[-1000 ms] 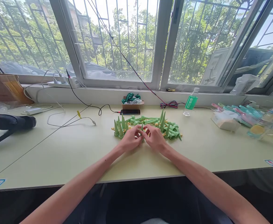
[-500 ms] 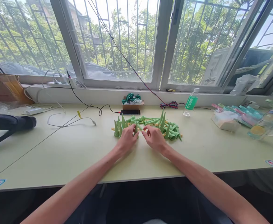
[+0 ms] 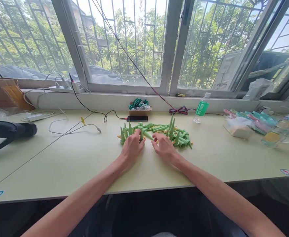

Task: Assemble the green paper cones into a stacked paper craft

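Observation:
My left hand (image 3: 132, 144) is closed around an upright green plastic cone (image 3: 141, 134), its thumb and fingers on either side. Several more green cones (image 3: 122, 135) stand just left of that hand. My right hand (image 3: 164, 144) has its fingertips pinched at the narrow end of a slanting green cone (image 3: 147, 134), whose wider end points toward the left hand. Behind and beside the right hand is a pile of green tubes and cones (image 3: 182, 140), with small yellowish bits among them. A few cones (image 3: 171, 126) stand upright at the pile's front.
A black phone (image 3: 137, 118) lies behind the pile, before a small cardboard box (image 3: 138, 112) with green wrapping. A water bottle (image 3: 201, 108) stands back right. Bagged items (image 3: 240, 128) and a clear container (image 3: 271, 138) sit farther right. Cables (image 3: 85, 126) and black headphones (image 3: 13, 130) lie left.
My left hand has shifted slightly left with its fingers on the upright cone. The slanting cone between the hands shows more fully, its narrow end at the right fingertips.

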The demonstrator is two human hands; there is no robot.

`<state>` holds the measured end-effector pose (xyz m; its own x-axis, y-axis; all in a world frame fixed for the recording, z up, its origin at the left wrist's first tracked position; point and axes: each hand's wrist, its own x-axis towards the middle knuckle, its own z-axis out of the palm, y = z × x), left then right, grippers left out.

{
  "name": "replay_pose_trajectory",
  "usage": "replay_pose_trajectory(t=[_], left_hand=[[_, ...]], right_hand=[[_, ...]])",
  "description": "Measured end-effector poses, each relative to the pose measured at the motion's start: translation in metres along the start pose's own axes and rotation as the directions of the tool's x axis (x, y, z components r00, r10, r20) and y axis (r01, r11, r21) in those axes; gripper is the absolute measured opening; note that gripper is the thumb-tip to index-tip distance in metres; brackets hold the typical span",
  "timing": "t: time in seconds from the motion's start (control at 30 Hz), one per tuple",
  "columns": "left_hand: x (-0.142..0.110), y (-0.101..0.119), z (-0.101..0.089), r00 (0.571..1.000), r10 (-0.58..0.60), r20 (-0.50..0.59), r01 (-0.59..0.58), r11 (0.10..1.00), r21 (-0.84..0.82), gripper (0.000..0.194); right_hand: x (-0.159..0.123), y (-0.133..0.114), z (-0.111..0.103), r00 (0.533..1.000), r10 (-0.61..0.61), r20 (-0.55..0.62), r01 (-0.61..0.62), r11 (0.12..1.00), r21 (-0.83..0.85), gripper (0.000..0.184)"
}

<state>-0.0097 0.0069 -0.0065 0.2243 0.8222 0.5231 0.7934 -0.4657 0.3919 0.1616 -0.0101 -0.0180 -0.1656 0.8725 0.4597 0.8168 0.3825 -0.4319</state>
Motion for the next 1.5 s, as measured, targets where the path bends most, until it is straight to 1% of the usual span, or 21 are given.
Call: replay_pose_trajectory(t=[0.1,0.2,0.43,0.57,0.63,0.67,0.8,0.87,1.0,1.17,1.5], left_hand=[[0.0,0.001,-0.001,1.0,-0.019,0.011,0.018,0.999,0.031,0.016],[-0.001,0.0,-0.001,0.999,-0.036,0.01,0.035,0.999,0.039,0.022],[-0.001,0.0,0.0,0.999,-0.036,-0.02,0.034,0.998,-0.058,0.039],[-0.003,0.005,0.0,0.997,0.006,-0.08,-0.02,0.985,-0.171,0.043],[-0.004,0.007,0.0,0.993,0.045,-0.113,-0.066,0.979,-0.193,0.04],[-0.004,0.007,0.001,0.991,0.069,-0.111,-0.089,0.977,-0.192,0.037],[-0.006,0.006,0.004,0.984,0.177,-0.004,-0.175,0.972,-0.154,0.015],[-0.006,0.005,0.006,0.977,0.206,0.052,-0.198,0.971,-0.133,0.01],[-0.006,0.005,0.005,0.973,0.2,0.114,-0.186,0.975,-0.121,0.015],[-0.005,0.006,0.002,0.969,0.204,0.139,-0.19,0.976,-0.106,0.016],[-0.005,0.008,0.002,0.962,0.211,0.174,-0.196,0.976,-0.095,0.018]], right_hand=[[0.0,0.001,0.001,1.0,-0.001,0.014,0.001,1.0,0.001,0.022],[-0.001,0.002,0.002,0.999,-0.003,0.033,0.003,1.0,0.0,0.025],[-0.002,0.003,0.004,0.997,-0.007,0.075,0.008,1.0,-0.013,0.037],[-0.001,0.003,0.004,0.993,-0.028,0.114,0.031,0.999,-0.024,0.037],[-0.001,0.002,0.003,0.989,-0.037,0.141,0.043,0.998,-0.038,0.036],[-0.001,0.001,0.003,0.987,-0.038,0.154,0.046,0.998,-0.048,0.035],[-0.002,0.0,0.003,0.974,-0.058,0.219,0.081,0.992,-0.094,0.03],[-0.003,0.0,0.002,0.967,-0.066,0.245,0.096,0.989,-0.109,0.03],[-0.005,-0.002,0.0,0.957,-0.078,0.279,0.114,0.987,-0.114,0.033],[-0.005,-0.008,-0.004,0.947,-0.073,0.312,0.115,0.986,-0.12,0.029],[-0.006,-0.008,-0.002,0.957,-0.034,0.287,0.094,0.976,-0.198,0.028]])
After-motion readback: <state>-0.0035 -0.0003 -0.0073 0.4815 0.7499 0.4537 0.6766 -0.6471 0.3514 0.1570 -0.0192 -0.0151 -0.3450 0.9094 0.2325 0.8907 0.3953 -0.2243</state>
